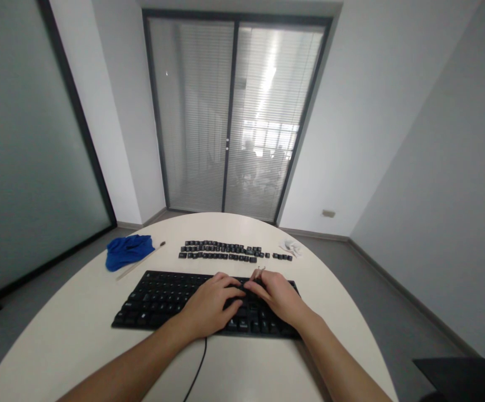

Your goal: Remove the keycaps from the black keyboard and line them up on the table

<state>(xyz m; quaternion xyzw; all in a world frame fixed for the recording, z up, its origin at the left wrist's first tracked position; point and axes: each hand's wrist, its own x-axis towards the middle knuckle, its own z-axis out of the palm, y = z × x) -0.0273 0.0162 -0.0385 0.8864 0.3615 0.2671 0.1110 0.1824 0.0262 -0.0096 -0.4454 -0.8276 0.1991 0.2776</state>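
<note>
A black keyboard (158, 296) lies on the round table, its keys facing up. My left hand (212, 304) rests over its middle, fingers bent and apart, the tips touching keys near the upper row. Close beside it, my right hand (278, 293) is closed in a pinch above the right part of the keyboard. Thin metal wire ends (259, 270) stick up from its fingers, like part of a small wire tool; the rest is hidden. Just beyond the keyboard, loose black keycaps (217, 249) lie in several rows, with a short row of keycaps (282, 257) to the right.
A blue cloth (129, 251) and a thin stick brush (142, 262) lie at the table's left. Crumpled white tissue (291, 247) sits near the right edge. The keyboard cable (197, 371) runs toward me over the pale table (242, 368). A dark chair (464, 377) stands at lower right.
</note>
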